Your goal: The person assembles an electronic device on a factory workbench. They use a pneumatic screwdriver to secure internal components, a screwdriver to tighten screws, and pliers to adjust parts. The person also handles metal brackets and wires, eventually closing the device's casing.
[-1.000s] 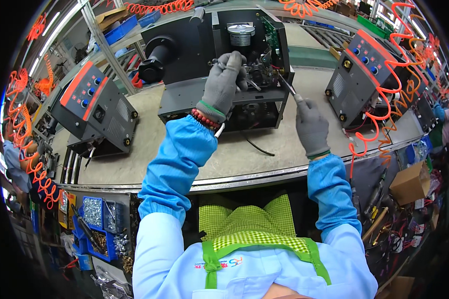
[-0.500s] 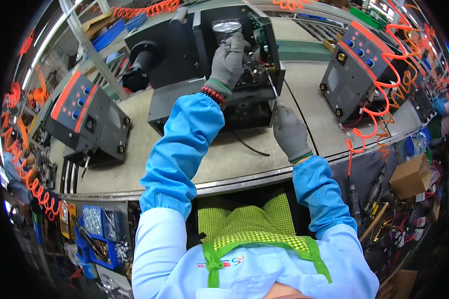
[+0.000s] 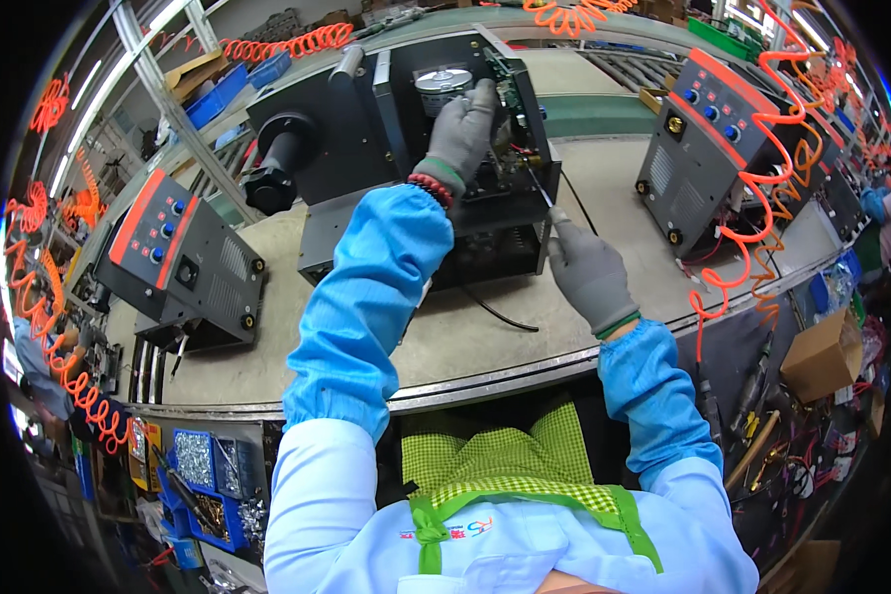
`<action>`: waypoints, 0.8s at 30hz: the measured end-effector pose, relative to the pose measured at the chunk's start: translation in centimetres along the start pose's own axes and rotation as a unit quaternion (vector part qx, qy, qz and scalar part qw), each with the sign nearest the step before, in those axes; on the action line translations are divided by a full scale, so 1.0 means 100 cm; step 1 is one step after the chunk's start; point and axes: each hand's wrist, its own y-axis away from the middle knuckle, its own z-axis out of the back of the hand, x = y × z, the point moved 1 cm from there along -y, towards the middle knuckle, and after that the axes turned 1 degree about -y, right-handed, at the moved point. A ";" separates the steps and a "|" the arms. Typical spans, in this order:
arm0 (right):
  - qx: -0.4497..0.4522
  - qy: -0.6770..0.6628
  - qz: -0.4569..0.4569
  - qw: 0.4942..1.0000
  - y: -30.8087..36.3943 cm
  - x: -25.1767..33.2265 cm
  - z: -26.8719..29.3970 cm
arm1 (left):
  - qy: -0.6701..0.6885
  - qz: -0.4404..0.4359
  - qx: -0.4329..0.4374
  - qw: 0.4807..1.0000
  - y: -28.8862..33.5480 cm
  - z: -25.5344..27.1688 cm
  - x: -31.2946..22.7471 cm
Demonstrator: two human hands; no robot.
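Note:
A dark metal machine housing [image 3: 342, 139] stands open on the bench, with a round silver-topped motor-like part [image 3: 444, 81] and a green circuit board [image 3: 511, 87] inside. Reaching into it beside the motor-like part is my left hand [image 3: 462, 134], in a grey glove. Its fingers are bent, and whatever they grip is hidden. My right hand [image 3: 592, 269], also gloved, is closed at the machine's right front edge. From its fingertips a thin metal-shafted tool [image 3: 540, 188] slants up into the housing beside a brass-coloured fitting; its handle is hidden in the glove.
Grey-and-orange machines [image 3: 193, 267] [image 3: 708, 148] stand to the left and right on the bench [image 3: 485, 346]. Orange coiled hoses [image 3: 752, 198] hang at both sides. Blue bins of small hardware [image 3: 203, 495] sit low left; a cardboard box [image 3: 822, 356] is low right.
My left hand has shifted slightly right and down, uncovering more of the motor-like part. My right hand has moved a little right and down, still holding the thin tool.

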 end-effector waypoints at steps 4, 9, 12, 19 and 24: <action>0.021 -0.019 -0.003 1.000 -0.003 0.000 0.010 | 0.045 0.014 0.025 0.999 0.003 -0.002 -0.003; 0.011 -0.062 0.013 0.998 -0.009 -0.002 0.013 | -0.078 -0.045 0.042 0.995 0.022 -0.011 0.001; 0.069 -0.050 -0.028 0.996 -0.017 0.012 0.032 | -0.085 -0.086 0.047 0.992 0.043 -0.013 0.005; 0.078 -0.070 -0.025 0.994 -0.024 0.007 0.038 | -0.397 -0.279 0.181 0.856 0.102 -0.030 0.030; 0.063 -0.072 -0.019 0.995 -0.026 0.008 0.034 | -0.459 -0.283 0.215 0.814 0.113 -0.032 0.056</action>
